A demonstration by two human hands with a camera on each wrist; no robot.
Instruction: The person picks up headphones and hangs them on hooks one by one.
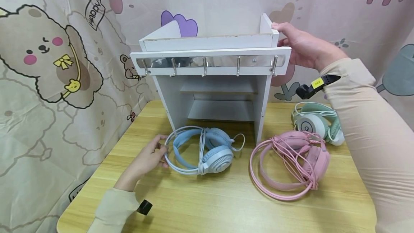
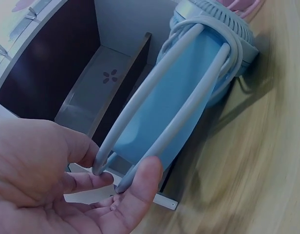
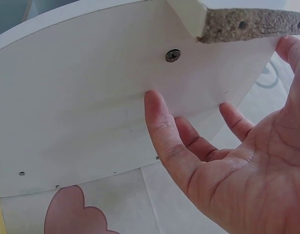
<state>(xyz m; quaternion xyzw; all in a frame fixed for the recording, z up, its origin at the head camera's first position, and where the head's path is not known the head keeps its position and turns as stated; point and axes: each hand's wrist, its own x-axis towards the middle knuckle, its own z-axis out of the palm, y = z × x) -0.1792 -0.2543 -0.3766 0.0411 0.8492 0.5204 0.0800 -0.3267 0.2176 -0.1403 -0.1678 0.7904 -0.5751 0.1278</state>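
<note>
In the head view my left hand (image 1: 151, 155) pinches the headband end of light blue headphones (image 1: 191, 131), whose cable is wound around the band. Up close in the left wrist view, the thumb and fingers (image 2: 149, 171) hold the two pale tubes of the headband (image 2: 157, 124). The ear cups lie to the right, just in front of a white shelf unit (image 1: 263, 107). My right hand (image 1: 302, 44) is at the unit's upper right side; in the right wrist view its extended fingers (image 3: 157, 109) touch the white side panel (image 3: 82, 107).
A rail with several metal hooks (image 1: 205, 66) runs across the shelf's front. Pink headphones (image 1: 318, 159) lie on the wooden table (image 1: 226, 208) at right, with green and white headphones (image 1: 310, 125) behind them. A patterned cloth (image 1: 223, 3) hangs behind.
</note>
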